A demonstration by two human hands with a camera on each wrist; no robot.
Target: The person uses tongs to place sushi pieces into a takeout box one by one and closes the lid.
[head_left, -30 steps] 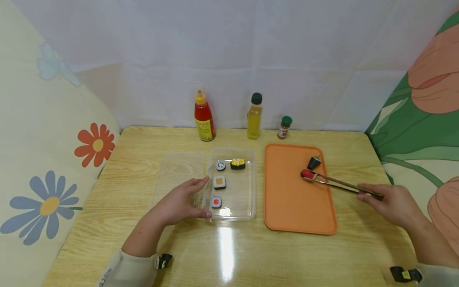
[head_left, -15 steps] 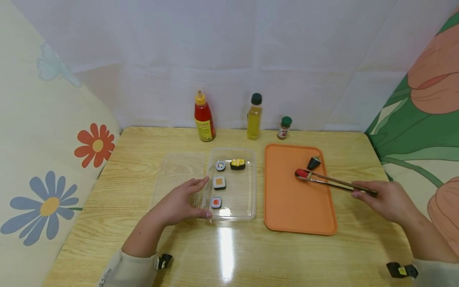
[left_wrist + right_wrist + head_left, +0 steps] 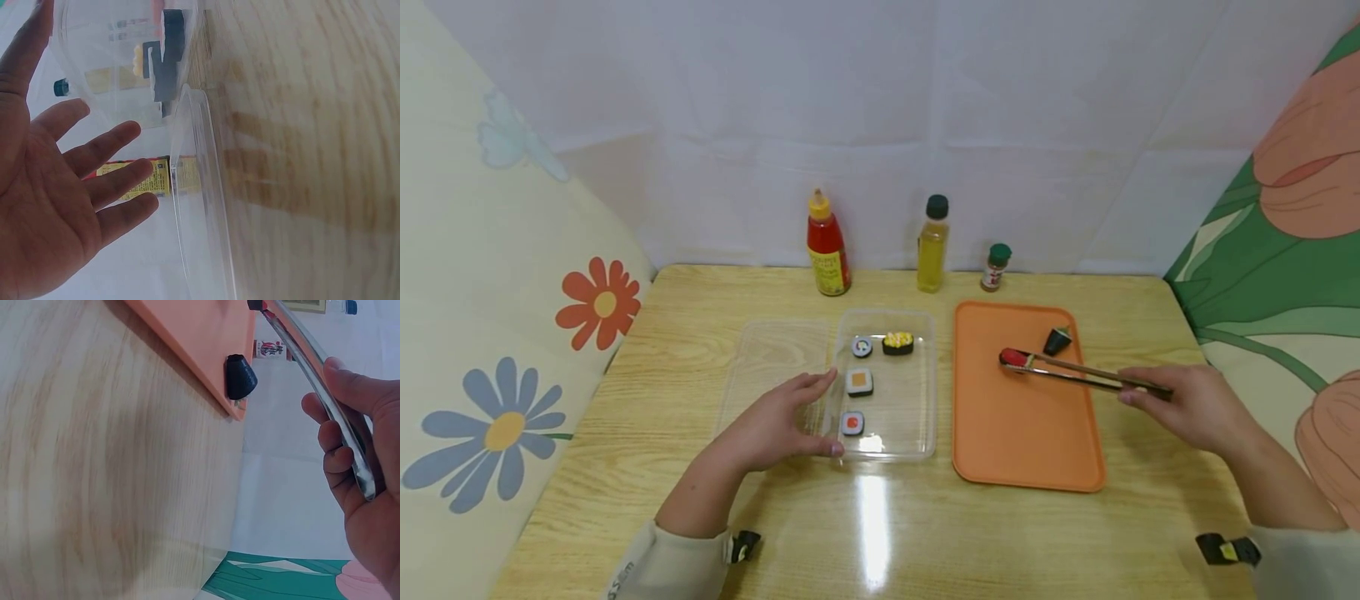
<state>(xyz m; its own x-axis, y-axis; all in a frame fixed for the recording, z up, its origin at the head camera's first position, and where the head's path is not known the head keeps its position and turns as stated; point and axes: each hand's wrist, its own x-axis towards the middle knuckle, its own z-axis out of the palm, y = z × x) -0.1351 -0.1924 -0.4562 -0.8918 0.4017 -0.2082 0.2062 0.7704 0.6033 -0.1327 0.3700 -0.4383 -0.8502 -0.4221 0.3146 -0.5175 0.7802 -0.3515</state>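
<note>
My right hand [image 3: 1183,408] grips the metal tongs [image 3: 1082,377], fingers [image 3: 337,460] curled round the handle end and the thumb laid along it. Their tips pinch a red-topped sushi piece [image 3: 1015,358] over the far half of the orange tray [image 3: 1026,442]; whether it touches the surface I cannot tell. A dark cone-shaped piece [image 3: 1057,340] lies to its right, at the tray's far right corner.

My left hand [image 3: 778,421] holds nothing, its fingers [image 3: 128,182] spread wide just beside the left wall of the clear container [image 3: 931,392]; contact there I cannot make out. Under that hand and to the left is the clear lid [image 3: 786,346].

Inside the container, a round roll [image 3: 861,347], an orange-centred roll [image 3: 859,382] and a red-centred roll [image 3: 852,423] run far to near down the left side, with a yellow-topped piece [image 3: 898,343] at far right. Along the desk's [image 3: 985,542] far edge, left to right, stand a red sauce bottle [image 3: 827,254], an oil bottle [image 3: 932,250] and a green-capped jar [image 3: 995,268].
</note>
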